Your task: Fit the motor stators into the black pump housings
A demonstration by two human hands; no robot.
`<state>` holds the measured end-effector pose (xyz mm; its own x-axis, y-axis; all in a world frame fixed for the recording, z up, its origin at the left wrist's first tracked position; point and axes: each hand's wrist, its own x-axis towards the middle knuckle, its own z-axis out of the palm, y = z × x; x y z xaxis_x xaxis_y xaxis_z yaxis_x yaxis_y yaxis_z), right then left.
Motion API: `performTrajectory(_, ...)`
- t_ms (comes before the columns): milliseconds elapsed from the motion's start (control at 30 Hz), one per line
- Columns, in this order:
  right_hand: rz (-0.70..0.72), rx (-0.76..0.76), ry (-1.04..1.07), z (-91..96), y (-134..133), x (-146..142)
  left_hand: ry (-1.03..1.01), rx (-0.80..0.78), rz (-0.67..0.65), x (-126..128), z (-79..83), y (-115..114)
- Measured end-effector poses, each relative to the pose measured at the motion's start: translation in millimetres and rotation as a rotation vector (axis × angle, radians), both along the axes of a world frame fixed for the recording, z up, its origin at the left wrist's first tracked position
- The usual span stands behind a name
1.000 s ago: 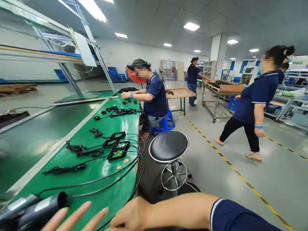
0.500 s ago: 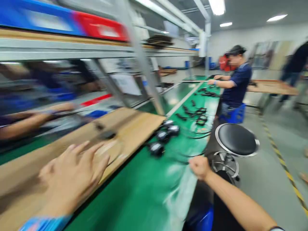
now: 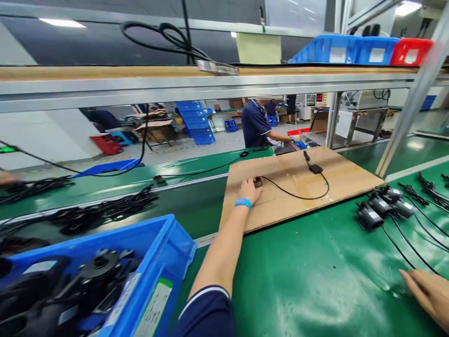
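Observation:
My left hand (image 3: 248, 191), with a blue band at the wrist, is closed round a small dark round piece (image 3: 257, 181) on the cardboard sheet (image 3: 280, 171). A thin black cable (image 3: 298, 196) curves from that piece to a small black box (image 3: 315, 169) on the same sheet. At the right edge, my right hand (image 3: 428, 295) rests low over the green bench (image 3: 298, 281), partly cut off, its visible fingers stretched out and nothing seen in them. Just above it run the cables of several black cylindrical devices (image 3: 370, 215).
A blue bin (image 3: 175, 248) of black parts stands at the lower left. Behind it lie bundled black cables (image 3: 108, 210). A metal-edged shelf (image 3: 140, 91) crosses overhead with blue bins (image 3: 340, 49) and a red bin (image 3: 410, 51). A co-worker (image 3: 256, 124) works beyond the bench.
The view has swung left, bringing in the blue bin. My left hand, spread over the cardboard before, now closes on the dark round piece. My right hand has gone from a fist to stretched fingers.

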<state>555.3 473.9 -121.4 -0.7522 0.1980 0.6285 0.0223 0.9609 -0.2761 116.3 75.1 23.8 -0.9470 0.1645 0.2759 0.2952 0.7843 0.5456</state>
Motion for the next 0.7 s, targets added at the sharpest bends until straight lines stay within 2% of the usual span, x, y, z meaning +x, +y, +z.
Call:
performTrajectory(67, 0.115, 0.142, -0.106, 8.3, -15.7, -51.1, 0.004, 0.060, -0.003, -9.7, -1.1, -1.4)
performTrajectory(133, 0.170, 0.166, -0.189, 19.8, -35.3, -113.0, -0.001, 0.105, -0.004, -20.5, -0.3, -0.1)
performTrajectory(233, 0.163, 0.159, -0.216, 33.9, -57.9, -199.9, -0.032, 0.146, 0.017, -34.6, 0.0, 6.9)
performTrajectory(333, 0.123, 0.144, -0.188, 38.5, -63.8, -254.6, -0.048, 0.185, 0.061, -38.0, -2.2, 10.8)
performTrajectory(433, 0.153, 0.083, -0.163, 39.1, -59.1, -275.2, -0.014, 0.234, 0.092, -22.0, -2.3, -1.3)
performTrajectory(500, 0.230, 0.011, -0.148, 42.3, -56.0, -277.7, 0.021, 0.268, 0.094, 2.6, 2.5, -19.5)
performTrajectory(600, 0.338, -0.137, -0.102, 54.5, -56.1, -270.3, 0.069, 0.297, 0.080, 60.6, 17.1, -52.3)
performTrajectory(700, 0.362, -0.289, -0.004, 72.2, -56.1, -239.1, 0.082, 0.337, 0.056, 135.8, 31.3, -77.0)
